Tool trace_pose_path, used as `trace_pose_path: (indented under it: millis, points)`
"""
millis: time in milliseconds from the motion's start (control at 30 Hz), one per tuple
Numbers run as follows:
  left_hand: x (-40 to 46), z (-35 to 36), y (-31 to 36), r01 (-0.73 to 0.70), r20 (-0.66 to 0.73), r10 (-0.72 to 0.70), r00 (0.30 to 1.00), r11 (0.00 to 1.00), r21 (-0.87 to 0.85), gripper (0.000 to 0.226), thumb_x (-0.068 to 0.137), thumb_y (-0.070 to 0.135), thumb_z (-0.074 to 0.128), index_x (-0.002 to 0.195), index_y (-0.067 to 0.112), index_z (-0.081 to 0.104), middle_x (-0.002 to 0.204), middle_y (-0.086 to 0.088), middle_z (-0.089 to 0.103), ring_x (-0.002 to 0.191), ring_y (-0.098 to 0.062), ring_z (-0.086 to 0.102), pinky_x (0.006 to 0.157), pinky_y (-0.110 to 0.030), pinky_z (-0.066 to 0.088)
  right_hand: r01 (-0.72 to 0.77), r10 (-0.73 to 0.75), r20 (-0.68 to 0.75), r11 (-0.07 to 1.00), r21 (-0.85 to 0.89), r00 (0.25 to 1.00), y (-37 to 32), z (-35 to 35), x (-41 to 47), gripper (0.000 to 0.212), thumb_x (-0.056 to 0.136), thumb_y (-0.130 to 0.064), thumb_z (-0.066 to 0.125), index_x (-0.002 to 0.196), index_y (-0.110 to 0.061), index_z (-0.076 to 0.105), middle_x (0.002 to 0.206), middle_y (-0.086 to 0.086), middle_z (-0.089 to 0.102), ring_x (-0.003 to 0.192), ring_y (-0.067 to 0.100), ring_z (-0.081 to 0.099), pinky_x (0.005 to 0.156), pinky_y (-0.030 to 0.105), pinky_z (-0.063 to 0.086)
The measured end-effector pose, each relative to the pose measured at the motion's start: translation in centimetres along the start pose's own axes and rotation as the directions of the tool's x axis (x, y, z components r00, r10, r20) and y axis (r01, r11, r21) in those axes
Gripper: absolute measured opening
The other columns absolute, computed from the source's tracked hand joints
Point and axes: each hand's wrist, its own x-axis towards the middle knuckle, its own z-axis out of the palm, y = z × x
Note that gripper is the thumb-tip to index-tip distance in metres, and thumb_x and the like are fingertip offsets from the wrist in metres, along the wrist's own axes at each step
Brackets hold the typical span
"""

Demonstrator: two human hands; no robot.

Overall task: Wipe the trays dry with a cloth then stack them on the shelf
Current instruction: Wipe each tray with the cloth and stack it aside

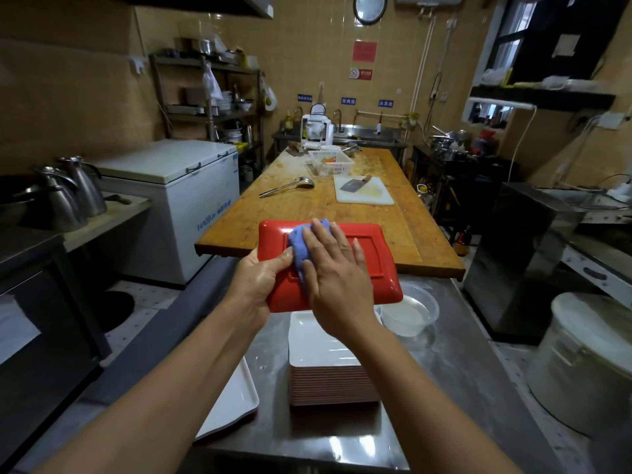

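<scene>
Indoor light dim and warm, daylight from window upper right, glare patch on steel table, strong wide-angle bending at edges, corners dark.

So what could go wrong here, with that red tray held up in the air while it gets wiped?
The left hand alone grips the red tray by one edge, while the right hand presses the blue cloth on it; a wet tray could slip and drop onto the tray stack below. The clear bowl sits close beside that stack, so a falling tray or swinging elbow might knock it.
</scene>
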Motion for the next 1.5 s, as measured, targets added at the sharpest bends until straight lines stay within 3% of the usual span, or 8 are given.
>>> trace_pose_path:
  millis: [233,433,867,1000,1100,1200,1333,1500]
  points:
    - [-0.2,-2.1,0.3,0.015,-0.026,-0.015,1.0,1.0,-0.016,0.019,0.083,0.01,0.065,0.096,0.023,0.059,0.087,-0.008,0.069,0.07,-0.023,0.067,0.048,-0.032,0.056,-0.357,0.342,0.104,0.906,0.227,0.934,6.3,-1.5,1.4,0.047,0.102,-0.022,0.029,0.148,-0.009,0.025,0.155,0.008,0.025,0.143,0.017,0.018,0.114,0.025,0.01]
    - [0.4,-3.3,0.1,0.063,-0.099,-0.073,0.992,0.993,-0.1,0.017,0.083,0.011,0.066,0.093,0.022,0.059,0.08,-0.007,0.07,0.063,-0.023,0.068,0.043,-0.034,0.054,-0.28,0.305,-0.02,0.895,0.347,0.952,4.7,-0.1,-0.7,0.04,0.1,-0.014,0.027,0.131,0.001,0.048,0.132,0.018,0.05,0.124,0.031,0.044,0.101,0.03,0.03]
    - [-0.2,-8.7,-1.9,0.017,-0.296,-0.039,0.954,0.997,-0.077,0.03,0.083,0.011,0.067,0.11,0.017,0.057,0.093,-0.009,0.067,0.077,-0.026,0.065,0.062,-0.036,0.054,-0.628,0.642,0.208,0.542,0.559,0.738,2.1,5.6,-4.2,0.017,0.098,-0.02,0.04,0.093,-0.005,0.045,0.071,0.006,0.057,0.054,0.014,0.055,0.036,0.011,0.035]
    - [-0.7,-11.7,-2.5,-0.175,-0.308,0.228,0.924,0.966,0.191,0.028,0.081,0.009,0.07,0.105,0.02,0.061,0.094,-0.004,0.069,0.084,-0.021,0.067,0.077,-0.038,0.054,-0.646,0.586,0.315,0.526,0.553,0.746,1.0,7.7,-5.2,0.021,0.098,-0.025,0.041,0.103,-0.008,0.051,0.091,0.016,0.066,0.075,0.028,0.063,0.064,0.036,0.054]
    - [-0.8,-13.7,-3.4,-0.26,-0.193,0.476,0.858,0.726,0.636,0.024,0.078,0.012,0.073,0.094,0.025,0.06,0.083,0.007,0.066,0.079,-0.017,0.065,0.076,-0.035,0.053,-0.606,0.499,0.352,0.57,0.556,0.792,-0.3,8.6,-4.8,0.02,0.099,-0.024,0.04,0.102,-0.009,0.054,0.095,0.016,0.064,0.088,0.033,0.061,0.076,0.045,0.051]
    - [-1.3,-15.4,-4.9,-0.229,0.016,0.606,0.795,0.277,0.933,0.022,0.075,0.023,0.075,0.086,0.02,0.056,0.072,0.002,0.065,0.067,-0.024,0.062,0.056,-0.032,0.045,-0.579,0.439,0.379,0.571,0.582,0.815,-1.2,9.3,-4.2,0.018,0.099,-0.021,0.04,0.102,-0.012,0.056,0.093,0.012,0.064,0.081,0.027,0.06,0.068,0.033,0.045]
    - [-1.8,-16.8,-7.4,-0.221,0.288,0.525,0.801,-0.188,0.957,0.029,0.068,0.02,0.081,0.084,0.014,0.057,0.071,-0.005,0.065,0.061,-0.031,0.062,0.047,-0.03,0.039,-0.574,0.4,0.412,0.55,0.607,0.819,-1.5,10.3,-3.9,0.019,0.099,-0.02,0.039,0.104,-0.012,0.056,0.09,0.012,0.063,0.069,0.022,0.055,0.058,0.028,0.04]
    - [-2.0,-17.8,-10.2,-0.259,0.403,0.394,0.826,-0.37,0.892,0.033,0.044,0.002,0.085,0.066,0.01,0.061,0.054,-0.004,0.057,0.046,-0.025,0.056,0.032,-0.023,0.037,-0.564,0.406,0.392,0.569,0.598,0.825,-1.0,10.9,-4.3,0.017,0.099,-0.019,0.04,0.103,-0.012,0.055,0.08,0.004,0.059,0.062,0.014,0.053,0.052,0.026,0.04]
